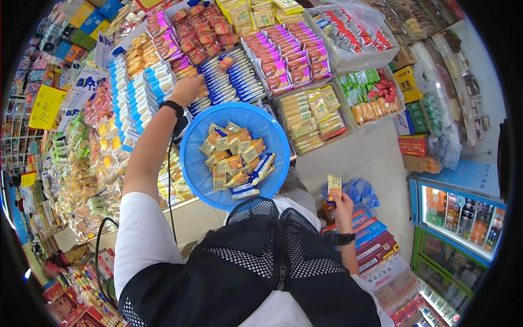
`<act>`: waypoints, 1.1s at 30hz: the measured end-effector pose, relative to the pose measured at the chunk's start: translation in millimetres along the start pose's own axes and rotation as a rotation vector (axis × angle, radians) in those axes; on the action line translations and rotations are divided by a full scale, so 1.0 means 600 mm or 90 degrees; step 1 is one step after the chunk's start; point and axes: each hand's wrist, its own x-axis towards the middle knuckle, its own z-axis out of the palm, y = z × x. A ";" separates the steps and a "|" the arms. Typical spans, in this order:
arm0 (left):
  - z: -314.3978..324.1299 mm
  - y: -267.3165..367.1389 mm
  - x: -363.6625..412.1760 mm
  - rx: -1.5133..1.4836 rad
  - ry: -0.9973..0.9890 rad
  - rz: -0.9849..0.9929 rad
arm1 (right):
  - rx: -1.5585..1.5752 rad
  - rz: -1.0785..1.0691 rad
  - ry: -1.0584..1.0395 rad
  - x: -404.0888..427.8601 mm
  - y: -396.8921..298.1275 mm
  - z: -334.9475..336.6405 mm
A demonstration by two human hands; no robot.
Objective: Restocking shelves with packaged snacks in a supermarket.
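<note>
My left hand reaches into the snack display, its fingers at some orange-and-yellow packets beside rows of blue-and-white packets. Whether it grips one is hidden. Out to the right, my right hand holds up a small yellow-and-orange snack packet between thumb and fingers. A round blue plastic basket is against the front of my body. Inside it lie several similar yellow-and-orange packets in a loose heap, with a few blue-and-white packets near its right and lower side.
Purple-and-red packets and a tray of yellow packets stand beyond the basket. Blue-and-white packets fill the display at left. Stacked cartons, bottled water and a lit drinks fridge are at right. A black cable hangs by my left arm.
</note>
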 end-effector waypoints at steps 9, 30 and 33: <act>0.021 -0.004 -0.026 -0.005 0.050 -0.046 | -0.076 -0.090 0.007 -0.037 -0.079 0.031; 0.068 0.368 -0.448 -0.555 0.285 -0.415 | -0.270 -0.301 -0.343 0.212 -0.314 0.279; 0.087 0.429 -0.484 -0.641 0.320 -0.541 | -0.235 -0.465 -0.539 0.254 -0.343 0.429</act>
